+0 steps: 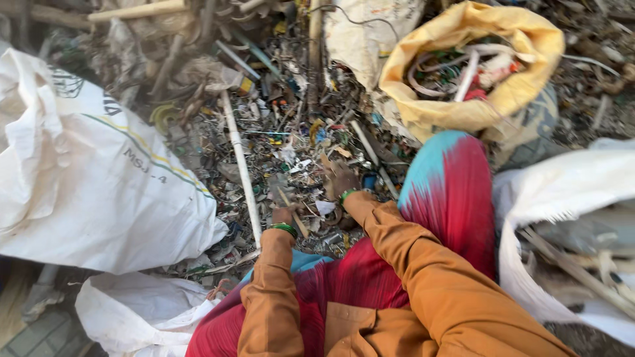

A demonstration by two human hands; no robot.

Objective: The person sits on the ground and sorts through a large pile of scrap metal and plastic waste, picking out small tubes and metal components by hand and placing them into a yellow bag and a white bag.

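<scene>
Both my hands are down in the scrap heap [291, 132]: left hand [284, 215] near the long white pipe [239, 165], right hand [338, 182] among shreds; I can't tell either grip.

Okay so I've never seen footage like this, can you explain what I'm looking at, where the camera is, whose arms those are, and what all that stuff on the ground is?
There is one picture, from a camera worn on a person's head, looking down. The arms in orange sleeves are that person's own. Both hands reach into a heap of mixed scrap on the ground. The left hand touches a thin stick-like scrap; whether it grips it is unclear. The right hand is blurred among the scraps. A long pale rod lies nearby. A white sack sits on the left, and a yellow sack, open and holding plastic pieces, sits above.
</scene>
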